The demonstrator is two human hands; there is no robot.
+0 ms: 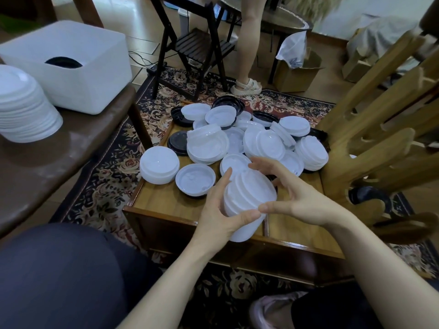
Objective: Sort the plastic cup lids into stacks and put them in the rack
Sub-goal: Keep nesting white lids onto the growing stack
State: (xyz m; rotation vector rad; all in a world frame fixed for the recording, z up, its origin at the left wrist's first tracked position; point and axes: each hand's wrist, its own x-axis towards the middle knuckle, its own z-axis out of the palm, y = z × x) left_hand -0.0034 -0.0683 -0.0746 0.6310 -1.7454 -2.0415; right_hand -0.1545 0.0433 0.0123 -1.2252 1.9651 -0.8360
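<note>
Both hands are curled round one stack of white lids (249, 198) just below the middle of the frame, held tilted above the near end of the low wooden counter (171, 205): the left hand (221, 210) cups its lower side with the thumb laid along the bottom edge, and the right hand (292, 191) wraps the far side, its thumb tip meeting the left thumb. These lids look thin, light and a little springy, and a nested stack of them would likely slide apart if squeezed unevenly, so a grip on the two ends of the stack, pressing inward, seems the safe hold. Beyond the hands, the loose pile of lids (237, 138) covers the far half of the counter, white ones mixed with black lids (177, 142), some nested in short stacks, some lying singly. At the right edge stands the wooden rack (370, 129), its notched arms slanting upward; a dark lid seems to sit low in it. In the upper left a white bin (78, 65) holds something black, and a tall white stack (26, 108) sits beside it on a brown seat (47, 157).
</note>
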